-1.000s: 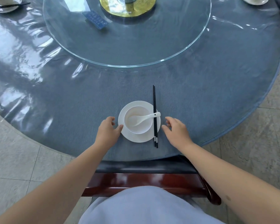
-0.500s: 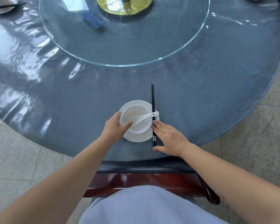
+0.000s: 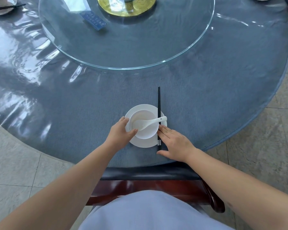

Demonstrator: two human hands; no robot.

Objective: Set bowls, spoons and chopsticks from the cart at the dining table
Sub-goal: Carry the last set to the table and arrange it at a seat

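A: Risk first, from the head view. Left hand (image 3: 119,135) curls round the near-left side of the bowl (image 3: 143,124), thumb over the rim. Right hand (image 3: 175,143) lies flat with straight fingers, fingertips (image 3: 162,130) against the chopsticks (image 3: 159,113), gripping nothing.

B: So what could slip?

A: The spoon (image 3: 150,122). Its scoop sits in the bowl and its handle hangs over the right rim, across the chopsticks. If the left hand turns or tugs the bowl, I'd expect the handle to sweep the sticks askew or the spoon to tip out.

B: And the right hand?

A: A sideways push could roll the pair. They lie partly on the saucer (image 3: 145,143), over its right edge, so they may not sit flat and could splay apart.

B: Where is all this in the frame?

A: Just below centre, near the table's (image 3: 223,97) near edge, in front of the chair (image 3: 150,186). Bowl on saucer, saucer on the blue cloth.

B: Directions?

A: The chopsticks' long axis runs straight up and down the frame, tips toward the glass turntable (image 3: 126,47), silver-banded ends toward the person. The spoon's long axis runs lower left to upper right, handle end pointing to the right of the frame.

B: Other settings?

A: One at the upper left corner, another barely visible at the upper right.
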